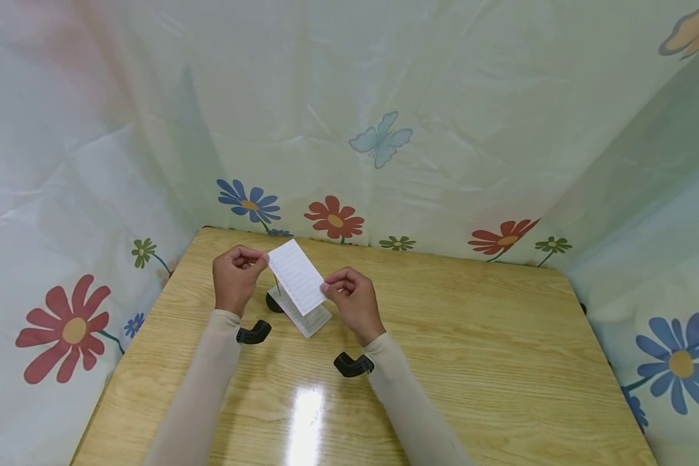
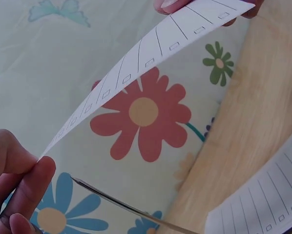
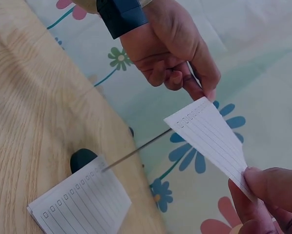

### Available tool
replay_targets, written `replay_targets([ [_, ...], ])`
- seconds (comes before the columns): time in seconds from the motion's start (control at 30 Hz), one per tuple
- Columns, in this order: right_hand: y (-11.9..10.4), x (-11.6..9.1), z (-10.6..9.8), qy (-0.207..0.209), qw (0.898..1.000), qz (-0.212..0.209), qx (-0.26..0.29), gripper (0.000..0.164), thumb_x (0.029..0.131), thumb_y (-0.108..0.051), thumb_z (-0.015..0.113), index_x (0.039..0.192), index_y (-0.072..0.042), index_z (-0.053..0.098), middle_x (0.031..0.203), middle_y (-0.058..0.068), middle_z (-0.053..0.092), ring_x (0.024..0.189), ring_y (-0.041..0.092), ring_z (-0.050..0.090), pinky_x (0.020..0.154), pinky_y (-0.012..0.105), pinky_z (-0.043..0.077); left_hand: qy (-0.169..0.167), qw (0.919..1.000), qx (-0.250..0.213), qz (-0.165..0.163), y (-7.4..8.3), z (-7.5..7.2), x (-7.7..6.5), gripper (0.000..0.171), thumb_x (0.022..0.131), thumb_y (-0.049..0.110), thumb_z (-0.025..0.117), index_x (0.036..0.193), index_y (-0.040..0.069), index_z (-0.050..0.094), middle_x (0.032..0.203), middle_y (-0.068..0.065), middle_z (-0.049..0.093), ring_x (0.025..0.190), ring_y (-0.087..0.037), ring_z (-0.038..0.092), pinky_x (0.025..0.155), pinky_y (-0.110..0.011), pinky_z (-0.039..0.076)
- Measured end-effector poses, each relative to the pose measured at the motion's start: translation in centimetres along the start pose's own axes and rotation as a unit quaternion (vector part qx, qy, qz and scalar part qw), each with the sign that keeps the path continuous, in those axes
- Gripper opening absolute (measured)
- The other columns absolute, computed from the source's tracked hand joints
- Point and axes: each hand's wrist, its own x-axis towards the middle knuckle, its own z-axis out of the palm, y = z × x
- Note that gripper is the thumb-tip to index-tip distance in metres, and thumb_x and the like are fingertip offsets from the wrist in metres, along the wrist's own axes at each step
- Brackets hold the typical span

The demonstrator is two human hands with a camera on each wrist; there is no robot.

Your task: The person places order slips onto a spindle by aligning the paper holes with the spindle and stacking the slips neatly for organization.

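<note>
A white checklist sheet [image 1: 296,277] with ruled lines and small boxes is stretched between both hands. My left hand [image 1: 235,277] pinches its left corner between thumb and fingertip, and my right hand [image 1: 355,301] pinches the opposite edge. The sheet bows slightly in the left wrist view. Below it a thin metal paper spike [image 2: 131,208] rises, its pointed tip bare and apart from the sheet. Around the spike's lower part lie more ruled sheets [image 3: 82,200], tilted over its round black base [image 3: 82,160]. In the right wrist view the held sheet hides the spike's tip.
The wooden table [image 1: 472,349] extends widely to the right of the hands. A curtain [image 1: 443,194] printed with flowers and butterflies stands along its back and sides. Each wrist wears a black camera mount [image 1: 352,366] that juts inward over the table.
</note>
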Motion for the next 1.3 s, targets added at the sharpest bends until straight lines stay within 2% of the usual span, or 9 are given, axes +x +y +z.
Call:
replay_targets([
  [0.17, 0.1, 0.4, 0.1, -0.001, 1.000, 0.003, -0.003, 0.010, 0.096, -0.008, 0.079, 0.104, -0.005, 0.074, 0.087, 0.006, 0.075, 0.077, 0.015, 0.064, 0.067, 0.022, 0.044, 0.007, 0.9999, 0.008, -0.001, 0.1, 0.1, 0.2, 0.009, 0.089, 0.004, 0.082, 0.096, -0.001, 0.078, 0.080, 0.009, 0.073, 0.068, -0.008, 0.062, 0.062, -0.019, 0.050],
  [0.53, 0.8, 0.9, 0.4, 0.008, 0.999, 0.019, -0.033, 0.009, 0.095, -0.012, 0.081, 0.101, -0.008, 0.076, 0.085, 0.008, 0.075, 0.081, 0.029, 0.067, 0.067, 0.024, 0.047, 0.016, 0.9997, 0.016, -0.013, -0.9, 0.1, 0.2, 0.009, 0.088, 0.004, 0.082, 0.095, -0.001, 0.078, 0.079, 0.009, 0.073, 0.067, -0.008, 0.061, 0.059, -0.019, 0.048],
  [0.83, 2.0, 1.3, 0.7, 0.015, 0.998, 0.025, -0.059, 0.007, 0.093, -0.013, 0.082, 0.098, -0.012, 0.077, 0.084, 0.006, 0.076, 0.077, 0.014, 0.066, 0.067, 0.024, 0.047, 0.020, 0.9995, 0.012, -0.021, -1.7, 0.3, 0.1, 0.009, 0.087, 0.003, 0.083, 0.094, -0.001, 0.078, 0.079, 0.008, 0.074, 0.065, -0.007, 0.061, 0.059, -0.019, 0.049],
  [1.07, 2.3, 1.4, 1.0, 0.008, 0.997, 0.020, -0.072, 0.009, 0.094, -0.012, 0.081, 0.101, -0.008, 0.077, 0.084, 0.005, 0.076, 0.078, 0.016, 0.067, 0.067, 0.024, 0.047, 0.022, 0.9993, 0.015, -0.025, -1.8, 0.2, 0.1, 0.009, 0.087, 0.002, 0.082, 0.093, -0.001, 0.077, 0.080, 0.007, 0.075, 0.064, -0.007, 0.060, 0.059, -0.019, 0.048],
  [1.2, 2.7, 1.4, 1.1, 0.010, 0.996, 0.016, -0.084, 0.006, 0.094, -0.014, 0.081, 0.099, -0.011, 0.078, 0.084, 0.004, 0.075, 0.078, 0.017, 0.068, 0.068, 0.024, 0.047, 0.021, 0.9994, 0.020, -0.018, -2.0, 0.2, 0.1, 0.008, 0.087, 0.003, 0.082, 0.092, -0.001, 0.077, 0.079, 0.007, 0.074, 0.063, -0.008, 0.059, 0.058, -0.019, 0.047],
  [1.3, 3.0, 1.4, 1.1, 0.014, 0.995, 0.011, -0.101, 0.005, 0.093, -0.015, 0.081, 0.097, -0.013, 0.078, 0.084, 0.003, 0.075, 0.078, 0.016, 0.067, 0.069, 0.024, 0.048, 0.022, 0.9987, 0.042, -0.017, -2.5, 0.1, -0.1, 0.007, 0.087, 0.005, 0.082, 0.091, 0.001, 0.077, 0.079, 0.002, 0.075, 0.063, -0.009, 0.059, 0.058, -0.020, 0.046],
])
